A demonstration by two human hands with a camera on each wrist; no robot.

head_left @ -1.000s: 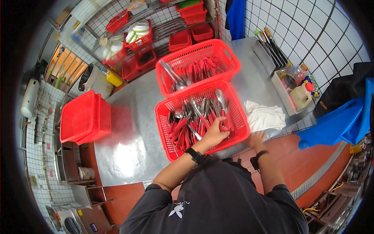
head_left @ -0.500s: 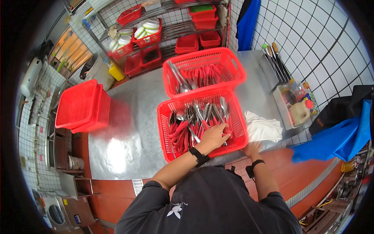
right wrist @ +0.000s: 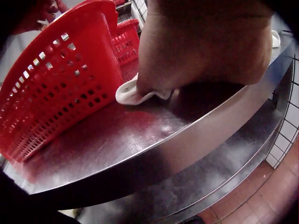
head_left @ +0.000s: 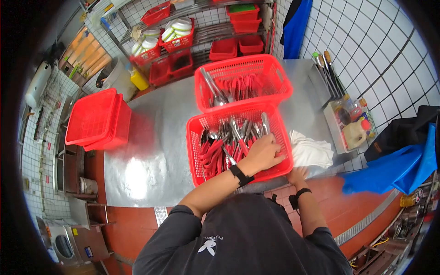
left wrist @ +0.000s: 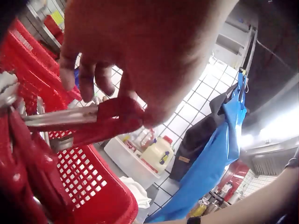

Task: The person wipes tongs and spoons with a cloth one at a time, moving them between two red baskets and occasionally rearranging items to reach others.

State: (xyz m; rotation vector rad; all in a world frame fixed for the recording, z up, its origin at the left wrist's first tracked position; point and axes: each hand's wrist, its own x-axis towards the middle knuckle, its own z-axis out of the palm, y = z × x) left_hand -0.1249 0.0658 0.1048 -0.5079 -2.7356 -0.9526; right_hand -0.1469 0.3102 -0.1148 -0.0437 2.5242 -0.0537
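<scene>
In the head view my left hand reaches into the front red basket, over its right side. Thumb and a finger pinch the red handle end of a pair of metal tongs, in the left wrist view. Several more red-handled tongs lie heaped in the same basket, their metal ends toward the back. My right hand rests at the table's front edge, right of the basket, touching a white cloth. In the right wrist view its fingertips are hidden behind the hand.
A second red basket with red-handled utensils stands right behind. Stacked red baskets sit at the left of the steel table. A white bin with bottles is at the right, below the tiled wall. Shelves stand behind.
My left hand has shifted right and a little farther back within the front basket. The right hand has stayed at the table edge by the cloth. The head view has tilted slightly.
</scene>
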